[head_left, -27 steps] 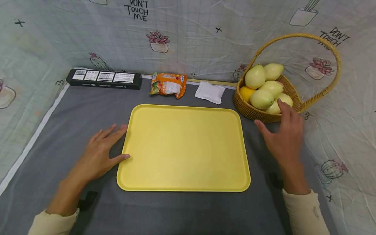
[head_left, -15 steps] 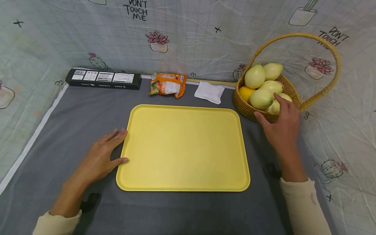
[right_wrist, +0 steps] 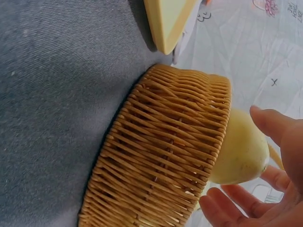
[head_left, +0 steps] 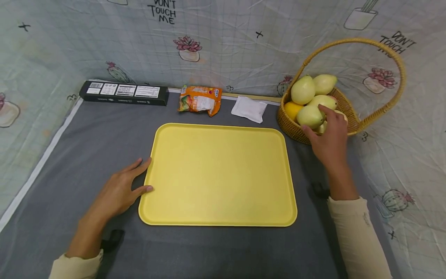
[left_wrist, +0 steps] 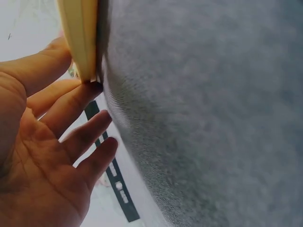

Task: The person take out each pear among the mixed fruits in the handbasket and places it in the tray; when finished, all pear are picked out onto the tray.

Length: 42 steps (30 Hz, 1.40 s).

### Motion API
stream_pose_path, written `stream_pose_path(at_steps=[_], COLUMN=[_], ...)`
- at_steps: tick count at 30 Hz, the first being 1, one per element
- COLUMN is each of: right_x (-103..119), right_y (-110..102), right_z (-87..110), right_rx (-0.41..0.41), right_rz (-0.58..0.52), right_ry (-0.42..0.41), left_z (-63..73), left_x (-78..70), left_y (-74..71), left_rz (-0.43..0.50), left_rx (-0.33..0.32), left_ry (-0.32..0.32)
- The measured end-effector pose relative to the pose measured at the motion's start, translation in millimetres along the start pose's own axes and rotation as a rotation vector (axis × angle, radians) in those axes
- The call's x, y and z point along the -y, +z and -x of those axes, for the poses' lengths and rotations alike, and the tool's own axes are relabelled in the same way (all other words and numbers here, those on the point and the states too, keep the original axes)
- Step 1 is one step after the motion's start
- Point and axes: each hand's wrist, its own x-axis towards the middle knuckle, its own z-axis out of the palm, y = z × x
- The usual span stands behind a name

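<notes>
At the left edge of the yellow tray (head_left: 219,174) is my left hand (head_left: 120,190), its fingers fairly straight and spread. The left wrist view shows the thumb (left_wrist: 47,64) over the tray's rim and a fingertip at its underside corner. My right hand (head_left: 331,141) reaches over the near rim of a wicker basket (head_left: 296,133), thumb and fingers parted. Several pale yellow-green fruits (head_left: 310,117) and an orange-yellow one (head_left: 292,110) lie in the basket. In the right wrist view, thumb and fingers stand around one pale fruit (right_wrist: 244,149), with a gap at the thumb.
Along the back of the grey cloth (head_left: 209,252) lie a long black box (head_left: 123,93), an orange snack packet (head_left: 200,100) and a white packet (head_left: 249,109). The basket's tall handle (head_left: 352,40) arches above the fruit. Patterned fabric (head_left: 226,46) hangs behind.
My right hand has moved forward and left, from the basket's near rim to over the fruit. My left hand has slid slightly down along the tray's edge. The tray and basket have stayed put.
</notes>
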Motion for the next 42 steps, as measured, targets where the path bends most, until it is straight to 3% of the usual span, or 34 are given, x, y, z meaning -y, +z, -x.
stream_pose_path(at_steps=[8, 22, 29, 33, 42], right_x=[3, -3, 7, 16, 38], right_y=[4, 5, 1, -3, -5], right_z=[-8.1, -9.3, -1.8, 4.6, 19.8], right_rx=[0.036, 0.012, -0.044, -0.072, 0.041], right_rz=[-0.011, -0.036, -0.088, -0.104, -0.170], right_ry=[0.081, 0.041, 0.063, 0.025, -0.050], left_z=[-0.9, -0.9, 0.4, 0.7, 1.0], left_x=[-1.1, -3.1, -3.5, -4.3, -6.7], left_y=[-0.2, 1.5, 1.3, -0.1, -0.6], left_rz=[0.034, 0.082, 0.087, 0.090, 0.086], left_rx=[0.027, 0.037, 0.032, 0.035, 0.042], left_ry=[-0.057, -0.080, -0.081, -0.083, -0.094])
